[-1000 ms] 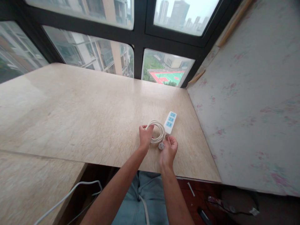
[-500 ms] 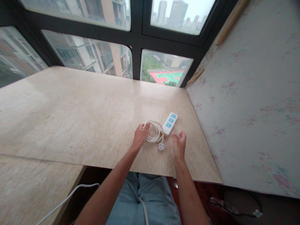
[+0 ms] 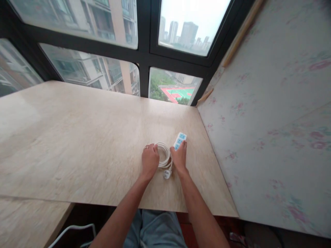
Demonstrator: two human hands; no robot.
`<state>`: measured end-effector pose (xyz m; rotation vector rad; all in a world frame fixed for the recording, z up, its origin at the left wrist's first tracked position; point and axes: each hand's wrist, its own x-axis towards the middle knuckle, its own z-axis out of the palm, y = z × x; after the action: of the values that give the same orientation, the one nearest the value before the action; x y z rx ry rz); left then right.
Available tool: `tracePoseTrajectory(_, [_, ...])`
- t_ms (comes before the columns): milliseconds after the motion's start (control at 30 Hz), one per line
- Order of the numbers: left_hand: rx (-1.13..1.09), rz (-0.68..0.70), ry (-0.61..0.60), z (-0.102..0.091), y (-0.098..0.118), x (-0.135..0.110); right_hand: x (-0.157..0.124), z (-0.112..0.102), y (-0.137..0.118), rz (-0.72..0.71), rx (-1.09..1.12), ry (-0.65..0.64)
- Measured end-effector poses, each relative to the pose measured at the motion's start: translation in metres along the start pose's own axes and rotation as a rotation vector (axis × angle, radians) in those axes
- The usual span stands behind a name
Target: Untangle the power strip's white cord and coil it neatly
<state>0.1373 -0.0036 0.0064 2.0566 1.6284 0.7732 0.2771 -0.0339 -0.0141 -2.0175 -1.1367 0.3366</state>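
A white power strip [image 3: 180, 141] with blue socket faces lies on the pale marbled ledge, tilted to the right at its far end. My right hand [image 3: 179, 158] is closed over its near right side, thumb by the cord end, covering part of the strip. To the left is the strip's white cord, wound into a round coil [image 3: 168, 156]. My left hand [image 3: 150, 161], with a ring on one finger, pinches the coil's left side between thumb and fingers. Below the coil, the cord's plug [image 3: 167, 174] rests close to the ledge.
Dark window frames [image 3: 144, 57] border the ledge [image 3: 85, 137] at the back. A flowered wall [image 3: 258, 137] runs along the right side. At lower left, a white cable [image 3: 74, 227] hangs by a second marbled slab [image 3: 31, 217].
My right hand has moved from beside the power strip onto it and closed around it. My left hand keeps its hold on the coil. The camera view has tilted up slightly.
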Motion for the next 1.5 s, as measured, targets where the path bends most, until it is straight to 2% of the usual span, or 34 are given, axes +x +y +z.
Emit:
tracePoseTrajectory(100, [-0.092,0.021,0.061,0.015,0.006,0.006,0.013,-0.012,0.001,0.019,0.014,0.089])
tracePoseTrajectory(233, [-0.146,0.051,-0.010,0.038,0.024,0.026,0.042,-0.035,0.007,0.002,-0.025,0.023])
tracePoseTrajectory(400, [-0.115,0.105,-0.094,0.071,0.057,0.070,0.092,-0.061,0.025,0.036,-0.091,-0.010])
tracePoseTrajectory(567, [-0.142,0.172,-0.130,0.104,0.084,0.115,0.146,-0.078,0.047,0.024,-0.114,-0.062])
tracePoseTrajectory(733, [-0.169,0.215,-0.120,0.133,0.106,0.149,0.195,-0.082,0.069,0.002,-0.149,-0.039])
tracePoseTrajectory(933, [-0.146,0.253,-0.105,0.160,0.122,0.179,0.237,-0.071,0.096,-0.065,-0.208,0.117])
tracePoseTrajectory(1200, [-0.043,0.302,-0.130,0.173,0.133,0.197,0.257,-0.067,0.122,-0.215,-0.281,0.244])
tracePoseTrajectory(1367, [-0.099,0.326,-0.195,0.169,0.133,0.198,0.260,-0.075,0.124,-0.215,-0.257,0.203])
tracePoseTrajectory(1500, [-0.250,0.310,-0.276,0.166,0.128,0.198,0.248,-0.082,0.118,-0.195,-0.231,0.215])
